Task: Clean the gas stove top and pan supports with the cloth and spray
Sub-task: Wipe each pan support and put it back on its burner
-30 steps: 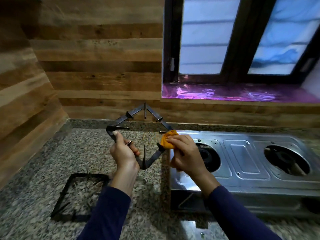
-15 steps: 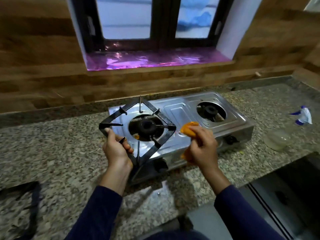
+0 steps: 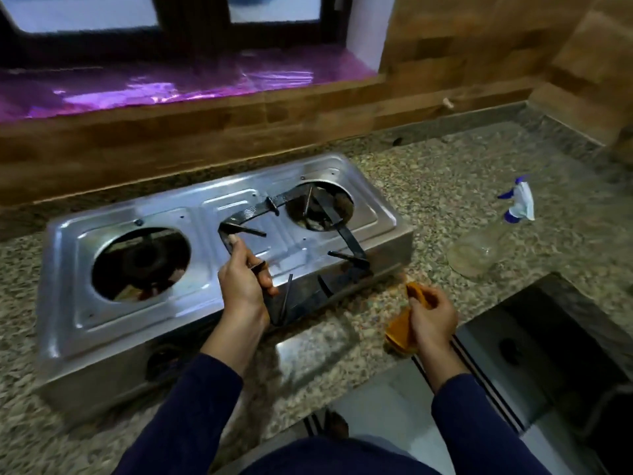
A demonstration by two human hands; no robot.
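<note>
the left grip is clamped on the left corner of the black pan support and holds it over the right half of the stove; if it touches the steel, i cannot tell. the right grip is closed around the orange cloth, in front of the stove, apart from the support. the spray is on the table, well apart to the right
</note>
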